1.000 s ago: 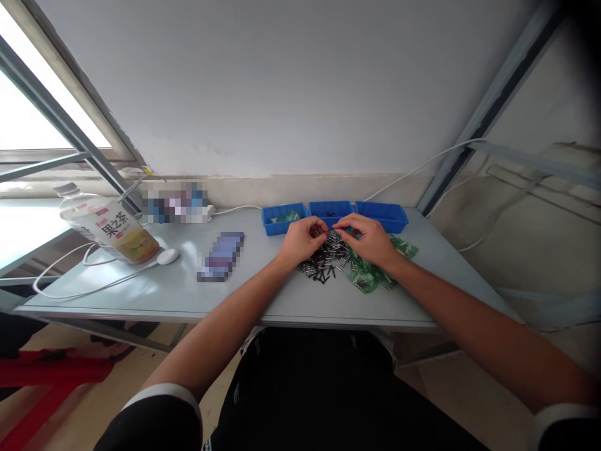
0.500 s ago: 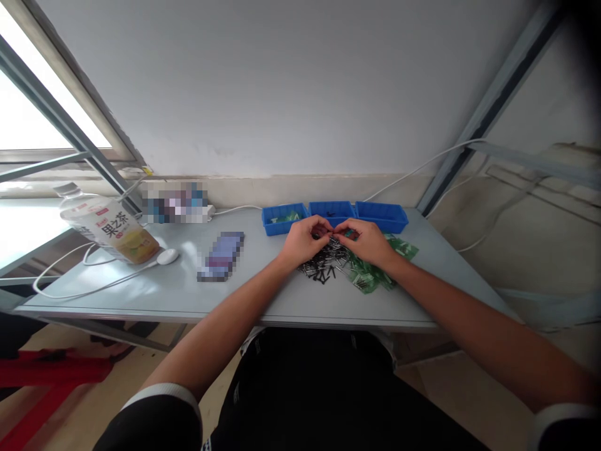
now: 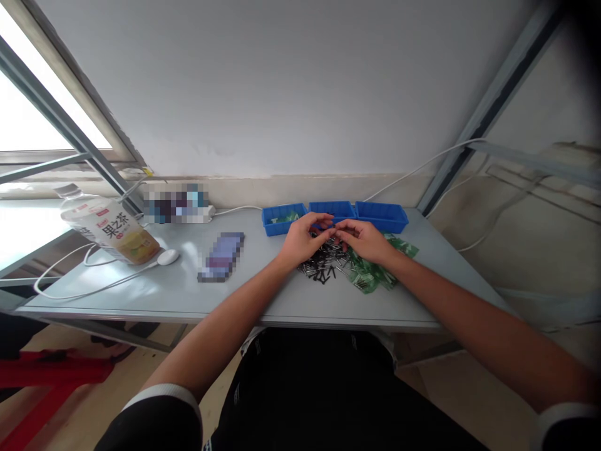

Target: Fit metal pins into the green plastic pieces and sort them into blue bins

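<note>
My left hand [image 3: 307,237] and my right hand [image 3: 361,239] meet at the fingertips just above a pile of small dark and shiny metal pieces [image 3: 322,263] that look like screws. Thumbs and fingers of both hands are bent into a pinch; whatever lies between them is too small to name. Under and beside my right hand are green plastic packets [image 3: 369,275]. Behind the hands stand a left blue bin [image 3: 268,227] with green packets inside, a middle blue bin [image 3: 331,207] partly hidden by my fingers, and a right blue bin [image 3: 387,220].
On the left of the grey table [image 3: 263,294] lie a blurred phone [image 3: 221,257], a tilted drink bottle [image 3: 106,225] and a white round charger [image 3: 168,256] with its cable. A blurred object [image 3: 176,203] sits by the wall. Metal posts rise at both sides.
Both hands stay over the pile. The fingers have shifted slightly, with the index fingers raised and straighter than before.
</note>
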`<action>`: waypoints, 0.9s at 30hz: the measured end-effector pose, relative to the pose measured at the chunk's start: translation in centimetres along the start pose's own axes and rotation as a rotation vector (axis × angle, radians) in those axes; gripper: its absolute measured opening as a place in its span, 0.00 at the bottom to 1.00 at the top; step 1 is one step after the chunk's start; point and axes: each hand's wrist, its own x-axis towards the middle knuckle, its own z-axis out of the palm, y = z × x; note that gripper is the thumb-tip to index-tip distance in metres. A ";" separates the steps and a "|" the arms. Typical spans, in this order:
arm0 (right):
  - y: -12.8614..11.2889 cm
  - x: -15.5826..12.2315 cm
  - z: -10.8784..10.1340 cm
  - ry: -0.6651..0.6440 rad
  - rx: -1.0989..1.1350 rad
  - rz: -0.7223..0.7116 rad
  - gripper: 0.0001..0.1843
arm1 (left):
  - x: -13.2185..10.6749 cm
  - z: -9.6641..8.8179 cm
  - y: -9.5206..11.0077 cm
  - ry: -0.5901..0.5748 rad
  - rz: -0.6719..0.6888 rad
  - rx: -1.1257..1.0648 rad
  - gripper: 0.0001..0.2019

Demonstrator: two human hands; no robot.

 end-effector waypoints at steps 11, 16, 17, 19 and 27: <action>-0.8 -0.1 0.2 0.044 0.097 -0.001 0.21 | 0.1 -0.1 -0.5 -0.017 0.098 0.058 0.07; -0.6 0.0 0.3 0.063 0.114 -0.011 0.20 | 0.2 0.0 -0.8 -0.013 0.108 0.052 0.06; -0.6 0.0 0.2 0.064 0.106 -0.011 0.19 | 0.2 -0.1 -0.8 -0.017 0.106 0.054 0.06; -0.5 0.0 0.2 0.066 0.096 -0.011 0.18 | 0.2 -0.1 -0.7 -0.024 0.101 0.065 0.06; -0.1 0.1 0.0 0.065 0.088 -0.017 0.17 | 0.0 -0.2 -0.5 -0.032 0.107 0.092 0.07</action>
